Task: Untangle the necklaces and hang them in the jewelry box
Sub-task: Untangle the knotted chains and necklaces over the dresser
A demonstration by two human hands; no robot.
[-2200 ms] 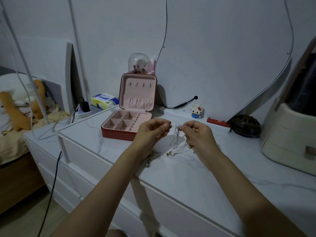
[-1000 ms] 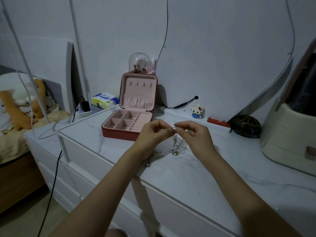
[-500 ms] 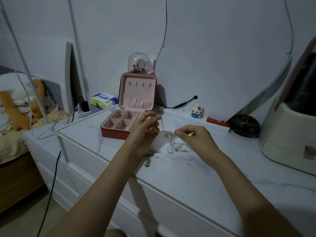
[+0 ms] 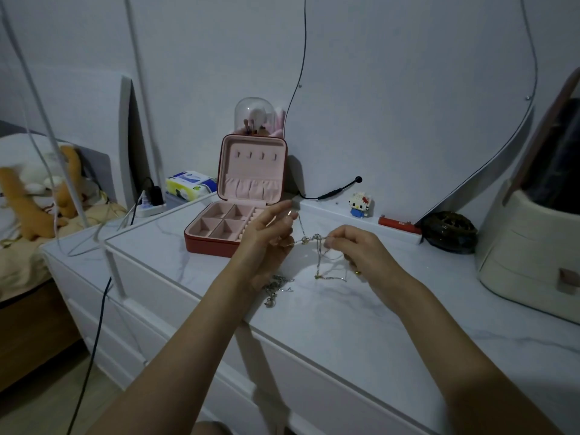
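We log the white marble-look dresser top (image 4: 361, 324) filling the lower centre and right of the frame, with both forearms reaching in from the bottom edge. Against the frame half a second earlier, the left hand (image 4: 266, 243) sits higher and its fingers are more spread, and the chain it lifts is now pulled taut instead of hanging slack. The right hand (image 4: 361, 252) has risen a little too and moved in toward the knot.

The jewelry box (image 4: 241, 202) stands open just above centre, lid upright against the wall, hooks in the lid bare, tray compartments showing pink lining. It has not moved. The left hand overlaps the tray's right corner from our view.

The left hand pinches one strand near its thumb and fingertips, other fingers loosely extended. The right hand has thumb and forefinger closed on the tangle; its remaining fingers are curled under.

The necklaces (image 4: 317, 246) hang between the two hands at centre frame, a knot in the air with loops trailing down to the dresser top. A second small heap of chain (image 4: 276, 287) lies on the surface under the left wrist.

Around: a cream storage unit (image 4: 530, 246) at right edge, a dark round object (image 4: 448, 232) beside it, a small block figurine (image 4: 359, 204) by the wall, a glass-domed brush holder (image 4: 254, 117) behind the box, a tissue pack (image 4: 188, 185) to the left.
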